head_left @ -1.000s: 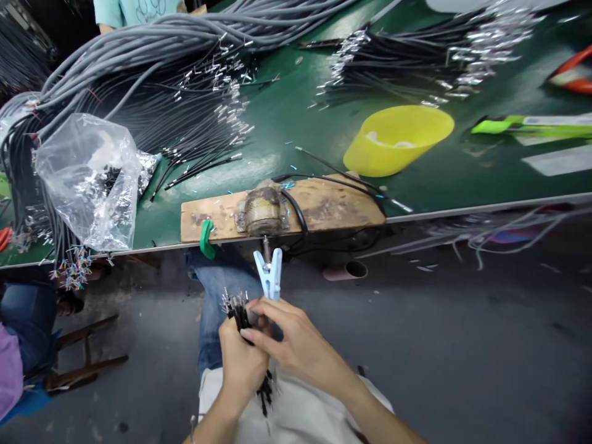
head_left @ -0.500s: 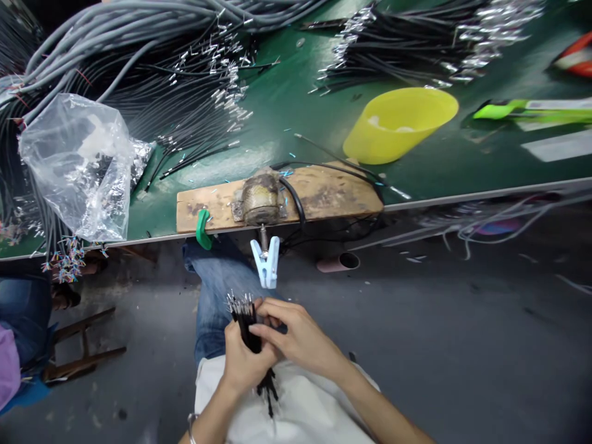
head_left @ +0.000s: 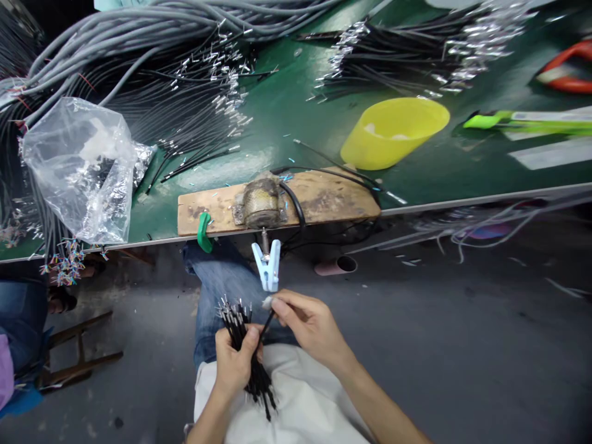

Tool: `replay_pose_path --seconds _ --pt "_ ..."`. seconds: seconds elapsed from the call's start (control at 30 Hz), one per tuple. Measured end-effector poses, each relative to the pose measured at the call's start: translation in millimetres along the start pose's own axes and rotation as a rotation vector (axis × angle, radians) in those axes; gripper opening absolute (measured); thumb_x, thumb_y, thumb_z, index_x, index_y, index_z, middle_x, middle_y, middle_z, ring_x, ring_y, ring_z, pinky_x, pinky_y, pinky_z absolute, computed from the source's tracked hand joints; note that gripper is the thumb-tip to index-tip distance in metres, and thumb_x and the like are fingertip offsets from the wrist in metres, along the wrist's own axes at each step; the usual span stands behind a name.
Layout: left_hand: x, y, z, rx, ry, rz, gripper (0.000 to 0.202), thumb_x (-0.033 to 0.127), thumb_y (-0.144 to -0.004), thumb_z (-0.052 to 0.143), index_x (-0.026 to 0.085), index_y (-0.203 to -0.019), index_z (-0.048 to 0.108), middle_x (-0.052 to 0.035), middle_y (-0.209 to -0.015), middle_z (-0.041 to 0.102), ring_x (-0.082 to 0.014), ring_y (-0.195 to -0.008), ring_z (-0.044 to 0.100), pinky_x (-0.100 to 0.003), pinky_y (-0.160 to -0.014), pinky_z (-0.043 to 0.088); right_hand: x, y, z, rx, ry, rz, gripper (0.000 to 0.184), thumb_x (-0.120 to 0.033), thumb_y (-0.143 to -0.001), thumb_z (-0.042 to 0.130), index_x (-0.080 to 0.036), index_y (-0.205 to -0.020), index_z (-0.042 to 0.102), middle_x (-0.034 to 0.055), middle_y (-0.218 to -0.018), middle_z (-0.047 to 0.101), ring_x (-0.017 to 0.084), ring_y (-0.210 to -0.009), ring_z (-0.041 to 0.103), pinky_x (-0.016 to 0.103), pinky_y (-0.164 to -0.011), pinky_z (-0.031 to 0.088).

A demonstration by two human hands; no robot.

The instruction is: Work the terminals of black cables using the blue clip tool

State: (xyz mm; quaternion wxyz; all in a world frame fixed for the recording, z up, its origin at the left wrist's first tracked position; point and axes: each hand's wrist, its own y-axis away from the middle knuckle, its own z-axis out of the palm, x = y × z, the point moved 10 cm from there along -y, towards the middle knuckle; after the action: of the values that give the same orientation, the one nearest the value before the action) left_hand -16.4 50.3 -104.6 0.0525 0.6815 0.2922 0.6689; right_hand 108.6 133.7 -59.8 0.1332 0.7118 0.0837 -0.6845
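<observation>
My left hand (head_left: 235,364) is closed around a bundle of short black cables (head_left: 259,385) above my lap, their stripped silvery ends fanned out at the top. With thumb and forefinger, my right hand (head_left: 317,330) pinches the upper end of a single black cable (head_left: 267,324) that leans away from the bundle. A small whitish piece (head_left: 267,302) shows at its tip; what it is I cannot make out. Just above the fingertips, a light blue clothespin (head_left: 267,265) hangs on the shaft of a small motor (head_left: 261,200), apart from the cable.
The motor sits on a wooden board (head_left: 333,191) at the green table's (head_left: 287,111) edge, beside a green clip (head_left: 204,233). A yellow cup (head_left: 393,135), a clear plastic bag (head_left: 78,172) and heaps of cables (head_left: 185,92) lie on the table. A wooden stool (head_left: 83,351) stands left.
My right hand has moved up and away from the bundle, drawing one cable's end toward the clothespin. The bundle in my left hand has fanned out and shifted slightly left.
</observation>
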Motion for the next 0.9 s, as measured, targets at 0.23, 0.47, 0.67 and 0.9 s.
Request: replay_pose_path --seconds 0.23,0.47,0.67,0.9 --pt "28.8 -5.8 5.0 0.063 -0.015 0.022 0.049 0.058 -0.068 0.061 0.015 -0.045 0.051 0.0041 -0.036 0.04 -0.0065 -0.033 0.035 -0.021 -0.035 0.03 -18.9 -2.1 8.4 -0.068 0.026 -0.119 0.026 -0.035 -0.081 0.057 -0.018 -0.064 0.067 0.0041 -0.064 0.06 0.016 -0.06 0.055 0.027 -0.055 0.043" --pt "55.4 -8.4 9.1 0.025 0.086 0.079 0.033 0.045 -0.063 0.07 0.015 -0.06 0.059 0.0042 -0.044 0.046 -0.0076 -0.04 0.038 -0.021 -0.04 0.033 -46.8 0.8 -13.1 0.335 0.002 -0.246 0.022 -0.02 -0.079 0.056 -0.019 -0.057 0.056 0.0004 -0.06 0.048 0.015 -0.059 0.045 0.026 -0.055 0.037" --pt "39.2 -13.4 21.8 -0.141 0.21 0.025 0.041 0.058 -0.066 0.063 0.018 -0.061 0.059 0.0053 -0.036 0.039 -0.007 -0.032 0.03 -0.023 -0.035 0.024 -17.8 -13.9 23.4 -0.007 -0.616 0.065 0.028 -0.045 -0.077 0.058 -0.019 -0.067 0.061 -0.0001 -0.062 0.045 0.013 -0.054 0.04 0.026 -0.05 0.036" --pt "15.4 -19.4 22.6 -0.191 0.194 -0.077 0.043 0.061 -0.058 0.067 0.02 -0.053 0.056 0.0075 -0.029 0.032 -0.0056 -0.024 0.023 -0.022 -0.026 0.018 -36.9 -20.0 1.9 -0.028 -0.395 -0.065 0.027 -0.045 -0.072 0.065 -0.018 -0.071 0.064 0.0027 -0.069 0.051 0.014 -0.059 0.044 0.026 -0.054 0.04"
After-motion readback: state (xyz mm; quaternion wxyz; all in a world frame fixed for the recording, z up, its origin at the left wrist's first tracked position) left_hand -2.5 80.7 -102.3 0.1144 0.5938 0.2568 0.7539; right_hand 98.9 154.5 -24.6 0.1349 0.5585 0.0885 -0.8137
